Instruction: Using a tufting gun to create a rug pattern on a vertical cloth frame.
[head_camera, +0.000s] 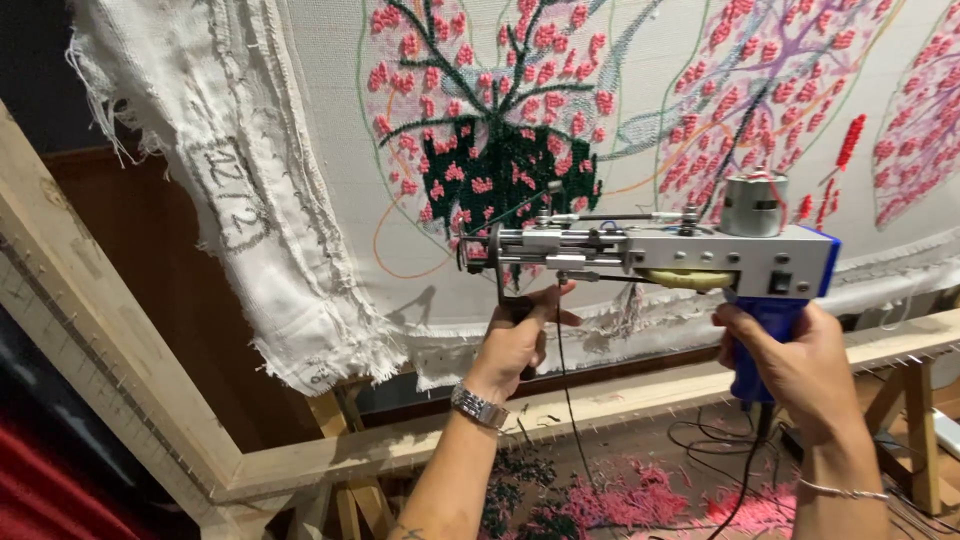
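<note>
Stretched white backing cloth (300, 150) filled most of the view, pinned over a bare wooden frame (110, 350) whose lower rail ran across beneath my arms. Tufted onto the cloth were round flower designs: one in pink with a dark green centre (500, 130) straight ahead of me, another in pink and purple (770, 90) to its right. Frayed cloth edges hung loose along the frame's left and bottom sides. Below the rail, pink and dark yarn clippings (620, 500) lay scattered on the floor among black cables.

I held the tufting gun (660, 255), a grey metal body with a blue handle and a small cylindrical motor on top, level in front of the cloth, its needle end pointing left, near the lower edge of the green-centred design. Whether the needle touched the cloth, I could not tell. My right hand (800, 365) was wrapped tight around the blue rear handle, its grip clamped. My left hand (515, 345), a metal watch (478, 407) on its wrist, was closed around the black front handle under the needle end. A thin bracelet (845, 490) circled my right wrist.
</note>
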